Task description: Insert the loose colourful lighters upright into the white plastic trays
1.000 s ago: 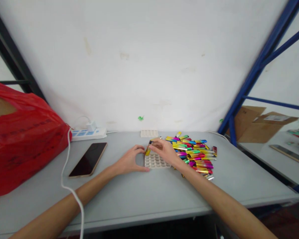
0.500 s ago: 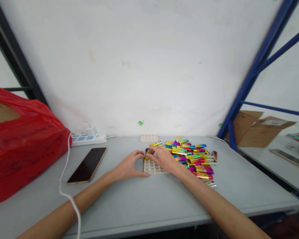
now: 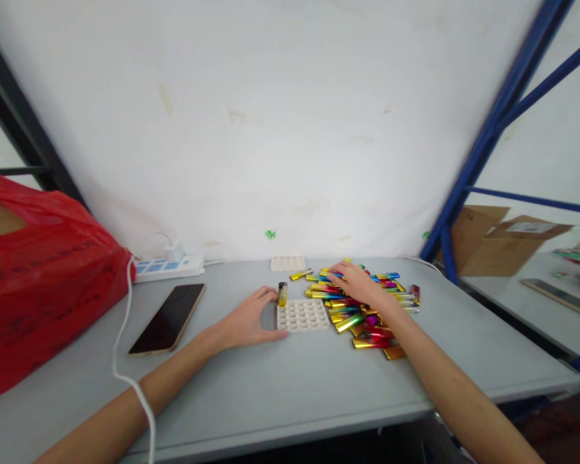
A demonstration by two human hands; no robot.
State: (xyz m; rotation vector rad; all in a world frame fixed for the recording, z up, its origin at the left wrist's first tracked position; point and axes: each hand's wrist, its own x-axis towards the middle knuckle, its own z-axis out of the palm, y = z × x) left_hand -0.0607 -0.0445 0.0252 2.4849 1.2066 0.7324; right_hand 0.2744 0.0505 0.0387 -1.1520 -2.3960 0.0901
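Note:
A white tray with rows of round holes [image 3: 303, 316] lies on the table. One gold lighter [image 3: 282, 294] stands upright in its far left corner. My left hand [image 3: 246, 319] rests at the tray's left side with thumb and fingers wide apart, fingertips beside the standing lighter and thumb by the near corner. To the right of the tray spreads a pile of shiny, many-coloured lighters [image 3: 350, 322]. Over the far part of this pile is my right hand [image 3: 355, 281], its fingers stretched forward and down onto the lighters. I see no lighter held in it; its fingertips are partly hidden.
A second white holed tray [image 3: 288, 263] lies against the wall. On the left are a phone [image 3: 168, 319], a power strip [image 3: 171, 267], a white cable [image 3: 125, 374] and a red plastic bag [image 3: 53, 290]. A blue frame post [image 3: 478, 154] and cardboard box [image 3: 507, 245] stand right.
My right hand has left the standing lighter and moved right, over the pile. The lighter stays upright in the tray's corner. My left hand keeps its place by the tray.

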